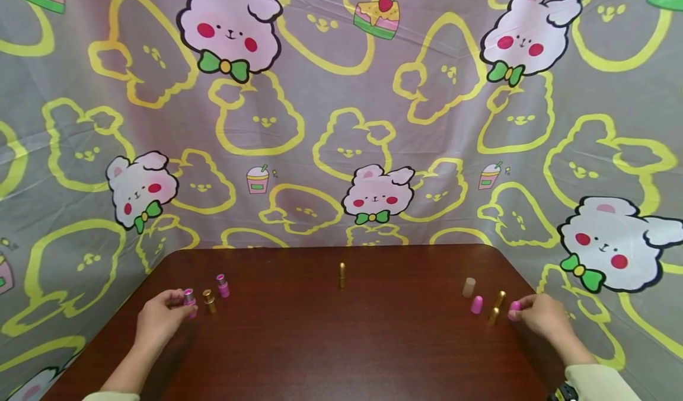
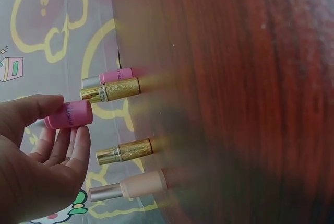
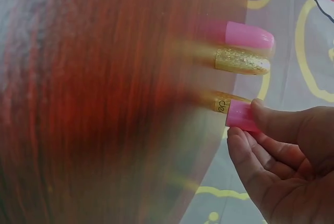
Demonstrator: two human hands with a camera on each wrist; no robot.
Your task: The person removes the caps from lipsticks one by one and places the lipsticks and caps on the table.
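Note:
My left hand (image 1: 162,318) pinches a pink lipstick (image 2: 70,115) with a silver collar between thumb and fingers; its cap is off. Beside it stand an uncapped gold lipstick (image 1: 209,301) and another uncapped pink lipstick (image 1: 222,286). The left wrist view also shows a second gold lipstick (image 2: 134,151) and a beige lipstick (image 2: 143,184), which the hand hides from the head view. On the right, my right hand (image 1: 546,318) pinches a pink lipstick cap (image 3: 242,115) by its sides. Close by stand two gold caps (image 1: 494,315), a pink cap (image 1: 477,305) and a beige translucent cap (image 1: 469,287).
A gold lipstick (image 1: 342,276) stands upright at the middle of the back of the dark wooden table (image 1: 347,347). Behind and at both sides of the table hangs a patterned cloth (image 1: 299,169). A dark watch (image 1: 565,392) sits on the right wrist.

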